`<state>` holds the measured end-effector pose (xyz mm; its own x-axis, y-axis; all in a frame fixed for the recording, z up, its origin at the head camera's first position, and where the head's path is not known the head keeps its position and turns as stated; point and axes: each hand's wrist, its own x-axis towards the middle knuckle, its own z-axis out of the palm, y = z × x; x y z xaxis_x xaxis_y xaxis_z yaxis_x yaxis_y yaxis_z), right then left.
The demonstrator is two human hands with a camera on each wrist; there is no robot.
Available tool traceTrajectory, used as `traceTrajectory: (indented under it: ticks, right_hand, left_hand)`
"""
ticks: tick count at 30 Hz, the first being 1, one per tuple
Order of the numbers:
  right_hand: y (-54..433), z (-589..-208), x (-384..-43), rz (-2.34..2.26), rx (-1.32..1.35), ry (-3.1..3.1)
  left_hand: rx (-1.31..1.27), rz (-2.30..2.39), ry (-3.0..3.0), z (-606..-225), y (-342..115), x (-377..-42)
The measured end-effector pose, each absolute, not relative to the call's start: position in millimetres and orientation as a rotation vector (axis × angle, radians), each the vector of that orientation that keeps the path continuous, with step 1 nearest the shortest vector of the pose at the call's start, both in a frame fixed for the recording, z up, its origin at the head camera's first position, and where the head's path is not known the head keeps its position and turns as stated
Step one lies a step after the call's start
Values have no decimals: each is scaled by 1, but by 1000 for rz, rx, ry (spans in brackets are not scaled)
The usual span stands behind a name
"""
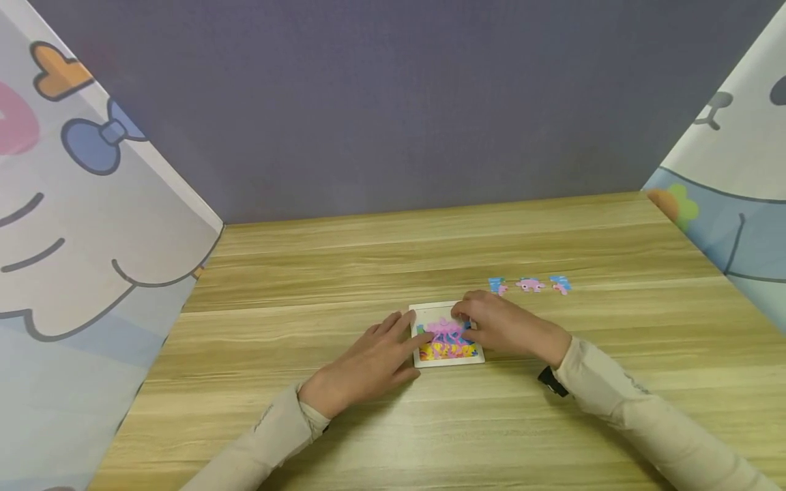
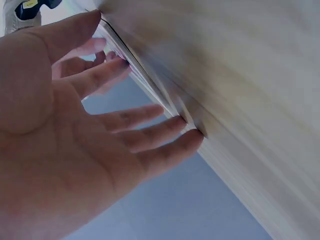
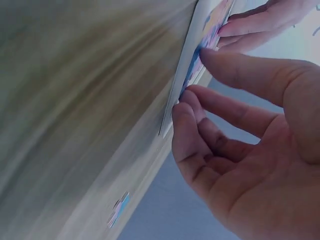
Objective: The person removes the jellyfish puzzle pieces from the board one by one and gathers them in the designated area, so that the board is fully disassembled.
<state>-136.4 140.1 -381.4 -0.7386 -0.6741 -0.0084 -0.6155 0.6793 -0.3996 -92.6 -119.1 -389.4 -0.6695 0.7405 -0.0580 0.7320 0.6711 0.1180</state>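
A white-framed jigsaw puzzle tray (image 1: 449,364) lies flat on the table, its lower part filled with pink, yellow and blue picture pieces (image 1: 447,349). Along the tray's left side is my left hand (image 1: 374,358), fingers spread, the index fingertip touching the picture and the thumb near the lower left corner. My right hand (image 1: 500,320) reaches in from the right with bent fingers. Its thumb (image 3: 225,65) and index finger (image 3: 225,107) touch the puzzle's right edge, spaced apart. The right hand partly covers the upper right of the tray; no lifted piece shows between its fingers.
Three loose jigsaw pieces lie in a row beyond the right hand: a blue and pink one (image 1: 496,285), a pink one (image 1: 530,285) and another blue and pink one (image 1: 560,284). A grey panel (image 1: 417,109) rises behind the wooden table (image 1: 307,273).
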Motion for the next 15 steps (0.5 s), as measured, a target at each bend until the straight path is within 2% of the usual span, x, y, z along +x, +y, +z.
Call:
traceTrajectory:
  ticks: [15]
  right_hand:
    - [138, -380, -128, -548, -988, 2798]
  left_hand:
    - [1319, 21, 2767, -390, -103, -71]
